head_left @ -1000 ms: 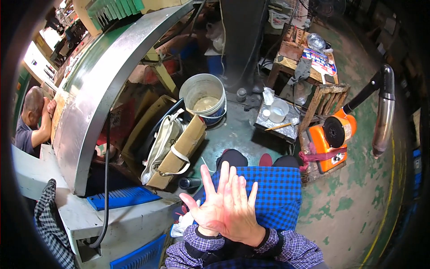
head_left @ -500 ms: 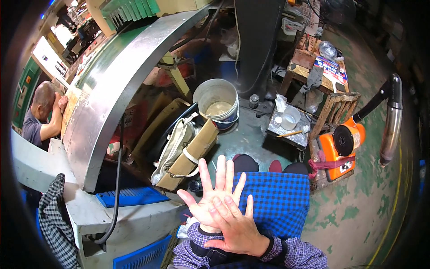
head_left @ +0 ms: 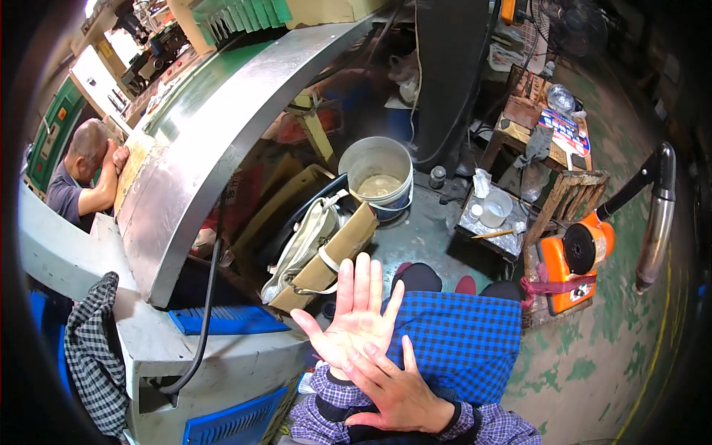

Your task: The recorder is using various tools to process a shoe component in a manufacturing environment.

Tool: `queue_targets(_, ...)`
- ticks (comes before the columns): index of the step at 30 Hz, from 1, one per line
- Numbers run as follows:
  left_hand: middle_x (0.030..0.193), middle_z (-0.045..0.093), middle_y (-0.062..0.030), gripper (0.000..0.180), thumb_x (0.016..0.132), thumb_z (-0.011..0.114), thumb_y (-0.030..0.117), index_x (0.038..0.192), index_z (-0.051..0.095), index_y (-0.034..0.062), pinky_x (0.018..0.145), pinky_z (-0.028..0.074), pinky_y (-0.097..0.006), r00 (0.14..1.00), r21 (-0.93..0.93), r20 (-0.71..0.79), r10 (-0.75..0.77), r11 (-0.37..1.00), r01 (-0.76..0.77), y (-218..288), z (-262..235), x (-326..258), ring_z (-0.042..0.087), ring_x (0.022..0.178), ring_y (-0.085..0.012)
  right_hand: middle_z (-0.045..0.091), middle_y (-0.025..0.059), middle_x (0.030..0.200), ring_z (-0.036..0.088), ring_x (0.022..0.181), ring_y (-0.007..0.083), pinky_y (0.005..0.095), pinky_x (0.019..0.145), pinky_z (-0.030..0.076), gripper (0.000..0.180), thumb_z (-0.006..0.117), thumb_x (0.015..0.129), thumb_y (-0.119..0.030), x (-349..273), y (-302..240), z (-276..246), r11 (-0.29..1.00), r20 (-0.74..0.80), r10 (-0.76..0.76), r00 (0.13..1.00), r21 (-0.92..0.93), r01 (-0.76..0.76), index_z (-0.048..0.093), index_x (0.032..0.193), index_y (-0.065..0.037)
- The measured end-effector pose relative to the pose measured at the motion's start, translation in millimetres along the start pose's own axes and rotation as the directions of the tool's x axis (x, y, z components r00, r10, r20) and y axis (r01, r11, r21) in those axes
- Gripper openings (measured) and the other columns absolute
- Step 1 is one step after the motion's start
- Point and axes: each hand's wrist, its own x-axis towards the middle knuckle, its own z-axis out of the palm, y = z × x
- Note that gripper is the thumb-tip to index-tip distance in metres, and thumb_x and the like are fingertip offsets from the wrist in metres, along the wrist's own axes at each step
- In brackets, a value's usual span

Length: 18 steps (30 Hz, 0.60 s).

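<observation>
My left hand [head_left: 352, 315] is held up palm toward me, its fingers stretched and its thumb out to the left. Across the heel of that palm lies my right hand [head_left: 404, 397], back side up, fingers extended and partly apart. Neither hand holds anything. Purple checked sleeves with dark bands cover both wrists. Beneath the hands a blue-and-black checked cloth [head_left: 460, 337] lies over my lap.
A cardboard box [head_left: 337, 256] with a pale bag [head_left: 308, 237] stands ahead, beside a white bucket [head_left: 378, 159]. An orange machine [head_left: 560, 271] sits at right near a small stool [head_left: 493, 222]. Far left, a person [head_left: 85, 174] leans on the metal-edged table [head_left: 215, 137].
The spread fingers of my left hand have drawn closer together, and my right hand stays across its palm. The whole view has shifted slightly, so surroundings appear farther right.
</observation>
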Motion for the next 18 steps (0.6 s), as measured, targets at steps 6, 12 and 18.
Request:
queue_targets(6, 0.148, 0.006, -0.0057, 0.088, 0.077, 0.015, 0.076, 0.142, 0.013, 0.0170, 0.106, -0.013, -0.050, 1.000, -0.023, 0.006, 0.027, 0.999, -0.027, 9.0, 1.6, 3.0, -0.005, 0.137, -0.0188, 0.042, 0.0083, 0.131, 0.031, 0.127, 0.0242, 0.0683, 0.089, 0.023, 0.070, 0.049, 0.077, -0.061, 3.9, -6.5, -9.6, 0.998, 0.098, -0.046, 0.994, -0.040, 0.050, 0.047, 0.123, -0.009)
queue_targets(12, 0.148, 0.011, -0.0047, 0.077, 0.081, 0.019, 0.071, 0.142, 0.011, 0.0237, 0.107, -0.011, -0.048, 0.997, 0.090, 0.051, 0.063, 0.994, -0.068, 24.3, 4.0, 10.0, 0.003, 0.137, -0.0168, 0.048, 0.0094, 0.124, 0.041, 0.120, 0.0238, 0.0647, 0.094, 0.020, 0.054, 0.054, 0.079, -0.048, 2.8, -10.6, -17.7, 0.989, 0.032, -0.146, 0.989, 0.032, 0.145, 0.052, 0.115, -0.009)
queue_targets(18, 0.148, 0.009, -0.0034, 0.087, 0.076, 0.017, 0.077, 0.141, 0.016, 0.0201, 0.107, -0.011, -0.048, 0.994, 0.085, 0.077, 0.076, 0.993, -0.083, 30.2, 0.1, 11.0, -0.002, 0.137, -0.0190, 0.047, 0.0115, 0.125, 0.042, 0.121, 0.0281, 0.0656, 0.096, 0.015, 0.050, 0.054, 0.080, -0.042, -2.6, -5.1, -15.9, 0.980, -0.048, -0.145, 0.988, 0.130, 0.150, 0.052, 0.114, -0.006)
